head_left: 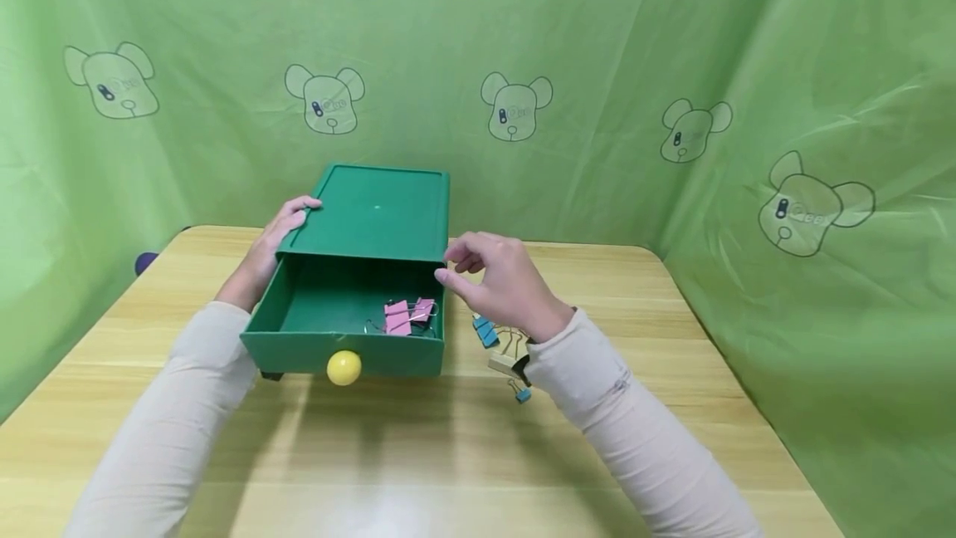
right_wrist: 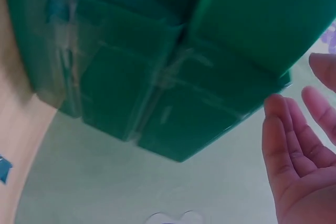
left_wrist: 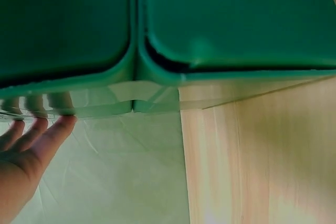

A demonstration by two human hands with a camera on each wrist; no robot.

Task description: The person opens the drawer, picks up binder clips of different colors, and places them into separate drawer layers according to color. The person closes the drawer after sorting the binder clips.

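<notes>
A green drawer box (head_left: 377, 210) stands on the table with its drawer (head_left: 329, 297) pulled out toward me. The drawer front carries a round yellow knob (head_left: 344, 368). Pink binder clips (head_left: 399, 316) lie inside at the drawer's right front corner. My left hand (head_left: 272, 247) rests against the box's left side; in the left wrist view its fairly straight fingers (left_wrist: 58, 132) touch the wall. Beside the box's right edge is my right hand (head_left: 504, 281), fingers loosely bent and holding nothing. The right wrist view shows its fingertips (right_wrist: 274, 102) close to the green wall; contact cannot be told.
On the table right of the drawer lie a blue binder clip (head_left: 485, 330), a large cream binder clip (head_left: 508, 362) partly behind my right wrist, and a small blue binder clip (head_left: 520, 393). A green curtain (head_left: 418, 40) surrounds the table. Something purple (head_left: 145, 262) shows at the left edge.
</notes>
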